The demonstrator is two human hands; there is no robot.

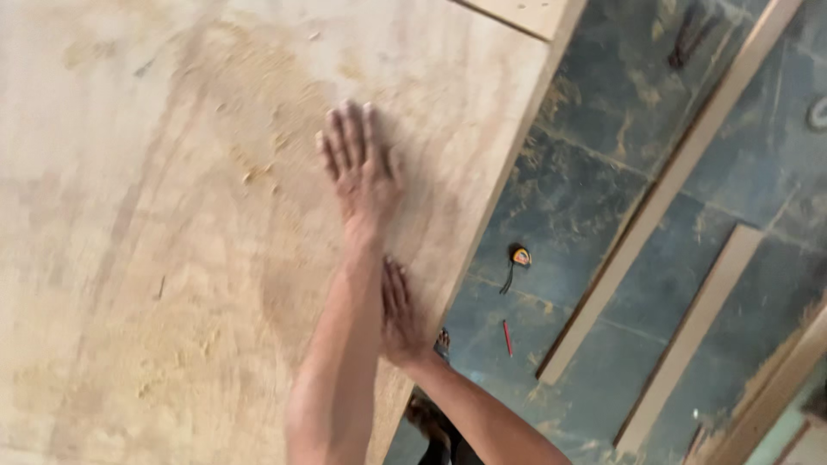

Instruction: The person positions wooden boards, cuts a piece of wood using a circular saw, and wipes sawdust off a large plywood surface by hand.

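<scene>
Right hand (398, 314) nearest: flat, fingers straight, resting on plywood sheet (172, 258) near its edge, partly behind left forearm. Left hand (360, 164) further out, palm down, fingers spread, grip released, pressing amid sawdust (250, 168). Looks like sweeping or smoothing step. Beyond edge, on dark tiled floor (594, 181): red pencil (507, 337), yellow tape measure (519, 257), pale wood strips (689, 340). No packages or labels visible.

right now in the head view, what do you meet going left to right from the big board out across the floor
plywood sheet → flat left hand → tape measure on the dark tiled floor → long wooden strip → shorter wooden strip
</scene>
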